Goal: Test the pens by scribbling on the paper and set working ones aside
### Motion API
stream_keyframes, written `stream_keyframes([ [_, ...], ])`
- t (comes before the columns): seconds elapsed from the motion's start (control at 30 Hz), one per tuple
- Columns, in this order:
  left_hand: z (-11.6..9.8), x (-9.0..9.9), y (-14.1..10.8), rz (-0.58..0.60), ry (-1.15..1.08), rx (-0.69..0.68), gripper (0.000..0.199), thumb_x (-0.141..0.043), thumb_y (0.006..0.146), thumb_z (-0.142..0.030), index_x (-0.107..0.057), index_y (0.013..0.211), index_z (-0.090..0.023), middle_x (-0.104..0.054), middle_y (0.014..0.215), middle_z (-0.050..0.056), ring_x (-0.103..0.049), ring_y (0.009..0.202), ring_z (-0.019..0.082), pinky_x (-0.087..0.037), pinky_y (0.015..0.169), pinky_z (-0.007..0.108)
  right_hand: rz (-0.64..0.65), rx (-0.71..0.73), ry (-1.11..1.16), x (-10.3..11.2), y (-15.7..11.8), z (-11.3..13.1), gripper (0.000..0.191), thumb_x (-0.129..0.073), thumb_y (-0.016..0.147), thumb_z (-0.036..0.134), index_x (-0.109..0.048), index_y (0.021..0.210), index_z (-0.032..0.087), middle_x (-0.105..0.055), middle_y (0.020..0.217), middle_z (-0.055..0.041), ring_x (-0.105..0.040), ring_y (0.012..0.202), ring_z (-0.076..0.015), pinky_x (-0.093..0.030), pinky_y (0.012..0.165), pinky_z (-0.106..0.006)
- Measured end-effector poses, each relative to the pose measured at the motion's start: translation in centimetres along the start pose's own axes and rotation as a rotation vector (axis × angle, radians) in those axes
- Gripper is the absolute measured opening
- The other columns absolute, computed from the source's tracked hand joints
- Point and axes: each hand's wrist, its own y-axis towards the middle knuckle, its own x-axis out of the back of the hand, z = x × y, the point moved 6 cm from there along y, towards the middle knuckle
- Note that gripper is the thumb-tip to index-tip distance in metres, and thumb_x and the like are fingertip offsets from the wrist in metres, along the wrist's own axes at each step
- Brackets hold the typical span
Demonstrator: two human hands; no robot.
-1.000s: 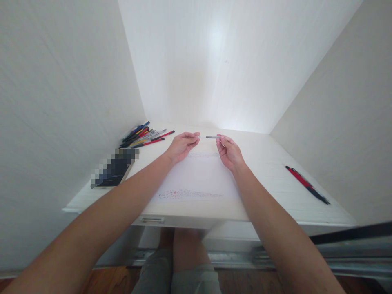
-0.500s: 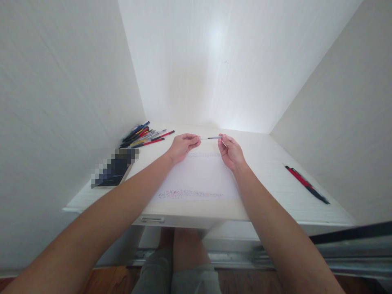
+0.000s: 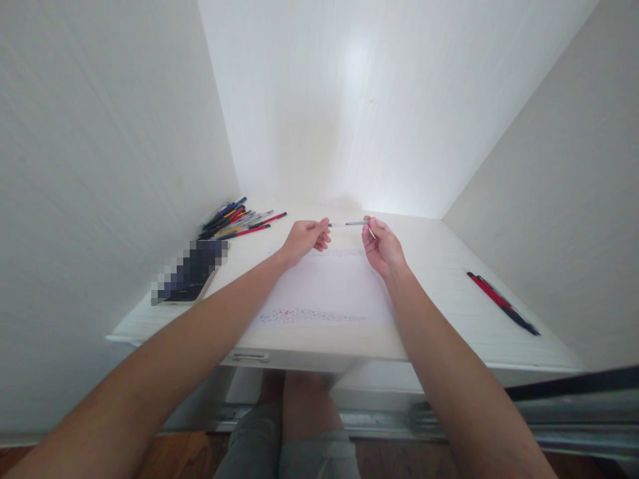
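Note:
Above the far part of a white sheet of paper [image 3: 334,286], both my hands are raised with fingers pinched. My left hand [image 3: 305,238] grips a thin, pale, see-through pen part [image 3: 337,225] with a dark bit by the fingertips; its exact kind is too small to tell. Opposite it, my right hand [image 3: 383,243] pinches a slim grey pen [image 3: 355,223], dark tip pointing left. The two pieces lie nearly in line, tip to end; whether they touch I cannot tell. Rows of small marks run along the sheet's near and far edges.
A pile of pens [image 3: 232,219] lies at the back left against the wall. In front of it is a dark phone [image 3: 192,273], partly blurred. Red and black pens [image 3: 502,303] rest at the right. Walls enclose the white desk [image 3: 439,293] on three sides.
My right hand has shifted slightly right with the pen. The left fingers have changed their pinch, the lower ones now looser, and a dark bit shows beside the fingertips.

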Motion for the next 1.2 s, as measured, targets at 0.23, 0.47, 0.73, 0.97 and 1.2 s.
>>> stream_keyframes([
  [0.23,-0.4,0.0,-0.2,0.012,-0.023,-0.074,0.030,-0.082,0.090,-0.037,-0.070,0.074,-0.013,-0.073,0.068,0.006,-0.064,0.056,0.011,-0.051,0.056,0.024,-0.001,0.033,-0.036,0.0,-0.1,0.5,0.020,-0.080,0.084,0.006,-0.072,0.072,0.020,-0.077,0.087,0.0029,-0.070,0.073,-0.0036,-0.060,0.076,-0.009],
  [0.47,0.8,0.0,-0.4,-0.152,-0.372,0.028,0.014,-0.084,0.088,-0.022,-0.072,0.091,-0.016,-0.079,0.093,0.009,-0.075,0.086,0.017,-0.062,0.087,0.033,0.062,0.093,-0.150,-0.7,-0.6,0.0,0.016,-0.090,0.074,0.015,-0.075,0.075,0.020,-0.081,0.101,-0.0019,-0.075,0.091,-0.0104,-0.062,0.096,-0.021],
  [0.73,1.8,0.7,-0.4,-0.265,-0.492,0.109,0.025,-0.087,0.084,-0.020,-0.066,0.097,-0.023,-0.074,0.087,0.005,-0.075,0.100,0.022,-0.062,0.101,0.041,0.169,0.062,-0.254,-2.1,-1.7,-2.7,0.030,-0.097,0.062,0.026,-0.081,0.086,0.019,-0.083,0.102,-0.0060,-0.077,0.090,-0.0164,-0.062,0.102,-0.034],
  [0.97,2.0,0.1,-0.9,-0.286,-0.572,0.171,0.023,-0.084,0.083,-0.008,-0.067,0.092,-0.021,-0.074,0.085,0.005,-0.076,0.098,0.022,-0.063,0.099,0.039,0.136,0.096,-0.245,-1.9,-1.7,-2.2,0.031,-0.098,0.060,0.030,-0.080,0.084,0.019,-0.082,0.104,-0.0078,-0.077,0.094,-0.0196,-0.062,0.104,-0.038],
  [1.2,1.3,0.8,-0.6,-0.362,-0.637,0.166,0.034,-0.083,0.083,-0.004,-0.062,0.104,-0.021,-0.073,0.085,0.002,-0.074,0.084,0.015,-0.063,0.092,0.032,0.174,0.119,-0.313,-2.1,-1.7,-2.5,0.032,-0.095,0.063,0.034,-0.079,0.088,0.020,-0.082,0.106,-0.0077,-0.077,0.094,-0.0202,-0.062,0.101,-0.040],
])
